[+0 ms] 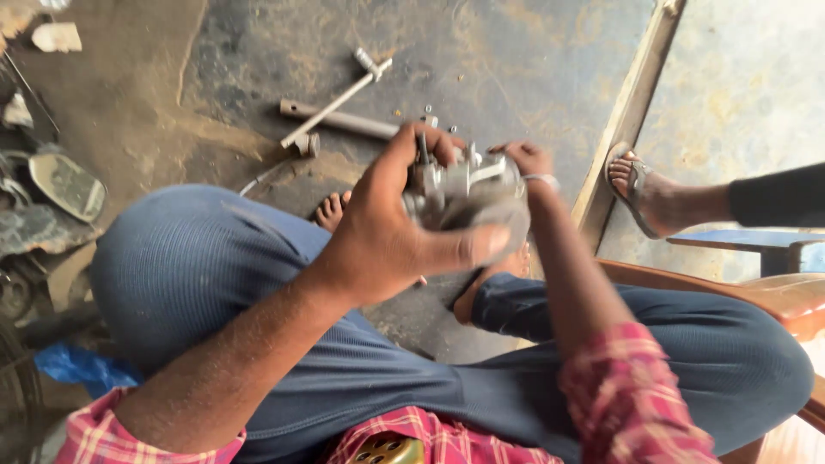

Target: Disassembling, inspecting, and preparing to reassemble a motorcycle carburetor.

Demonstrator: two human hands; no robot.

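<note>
Metal engine part (468,193), grey w/ bolts sticking out, sits up over the lap btwn both hands: left hand (391,232) wraps round it, thumb across the front; right hand (526,163) grips the far side. T-handle wrench (337,101) lies on the dirt floor (498,60) beyond.

A rough repair workshop at ground level: grimy, oil-stained concrete floor (516,51), a T-handle wrench (331,107) lying across a metal pipe (344,120), loose small bolts (430,120) scattered beside them, and dusty scrap parts (51,198) piled along the floor's left edge.
</note>
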